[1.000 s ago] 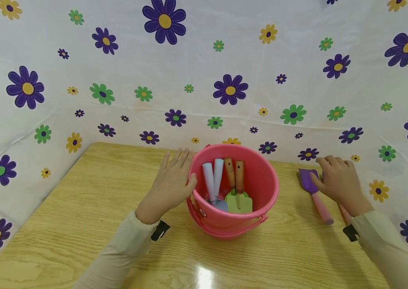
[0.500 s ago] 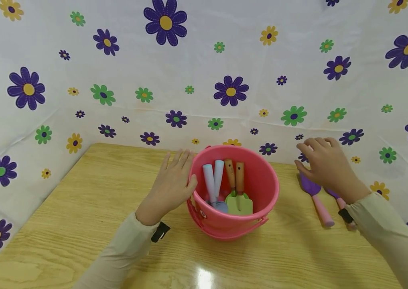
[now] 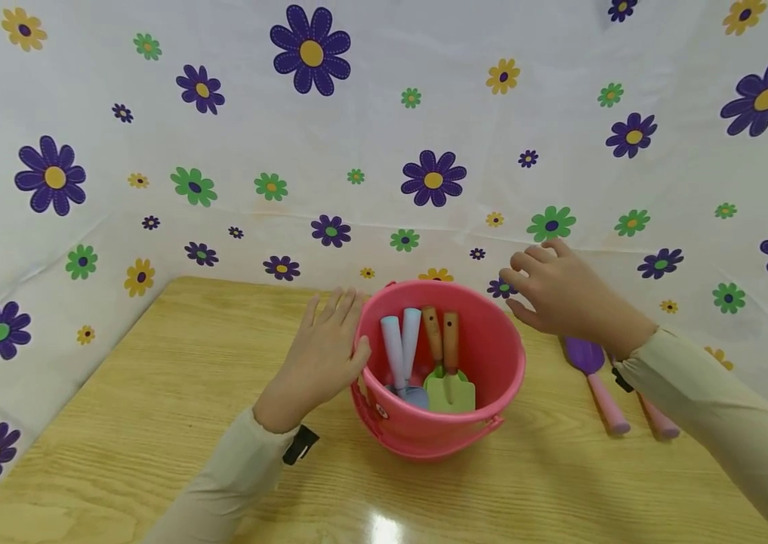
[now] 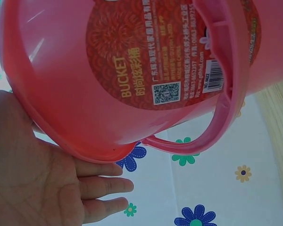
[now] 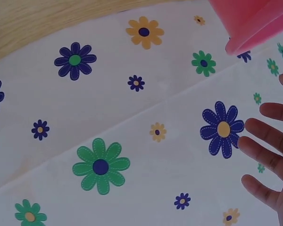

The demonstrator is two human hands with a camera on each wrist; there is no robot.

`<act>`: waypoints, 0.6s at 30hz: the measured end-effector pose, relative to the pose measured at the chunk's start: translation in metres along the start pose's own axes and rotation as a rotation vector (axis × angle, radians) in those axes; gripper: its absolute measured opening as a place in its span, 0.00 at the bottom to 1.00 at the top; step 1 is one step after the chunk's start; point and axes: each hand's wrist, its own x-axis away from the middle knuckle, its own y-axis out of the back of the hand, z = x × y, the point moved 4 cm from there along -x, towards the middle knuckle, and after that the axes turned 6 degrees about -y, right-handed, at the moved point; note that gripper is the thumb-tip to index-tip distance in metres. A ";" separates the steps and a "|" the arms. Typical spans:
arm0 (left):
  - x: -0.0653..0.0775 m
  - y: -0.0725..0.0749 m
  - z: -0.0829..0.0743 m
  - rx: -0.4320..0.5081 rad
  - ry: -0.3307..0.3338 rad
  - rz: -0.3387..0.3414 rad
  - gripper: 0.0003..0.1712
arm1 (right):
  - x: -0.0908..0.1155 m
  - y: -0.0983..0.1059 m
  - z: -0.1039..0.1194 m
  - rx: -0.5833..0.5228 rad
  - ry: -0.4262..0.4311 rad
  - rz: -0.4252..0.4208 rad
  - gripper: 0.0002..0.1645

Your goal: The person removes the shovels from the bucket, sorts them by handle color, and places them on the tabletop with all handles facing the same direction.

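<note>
My left hand (image 3: 312, 359) rests with straight fingers against the left rim of a pink bucket (image 3: 417, 440). In the left wrist view, its palm faces the rim beside the bucket's printed label (image 4: 132, 66). Two garden tools with pale blue handles (image 3: 393, 351) lean inside the bucket, next to two wooden-handled ones with green blades (image 3: 450, 393). My right hand (image 3: 560, 291) is raised in the air beyond the bucket's right rim, fingers loosely bent and spread, holding nothing. Behind its forearm lie two purple tools with pink handles (image 3: 608, 404), the second partly hidden by the sleeve.
A wooden table (image 3: 152, 393) carries everything. White cloth (image 3: 356, 136) printed with flowers hangs behind the table and along its sides. The bucket's handle (image 4: 228, 94) hangs down along its outer wall.
My right hand has risen from above the purple tools and moved left toward the bucket, uncovering their handles. My left hand has stayed at the rim.
</note>
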 end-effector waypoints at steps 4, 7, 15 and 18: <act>0.000 0.001 0.000 -0.001 -0.002 0.003 0.37 | -0.011 -0.003 0.008 -0.012 0.047 0.048 0.17; 0.000 0.002 0.000 0.000 0.000 0.008 0.37 | -0.019 -0.005 0.014 -0.016 0.092 0.071 0.17; 0.000 0.002 -0.001 -0.004 0.001 0.016 0.37 | -0.036 -0.009 0.032 -0.016 0.226 0.116 0.18; 0.000 0.002 -0.001 -0.008 0.001 0.016 0.37 | -0.041 -0.011 0.039 -0.002 0.284 0.117 0.14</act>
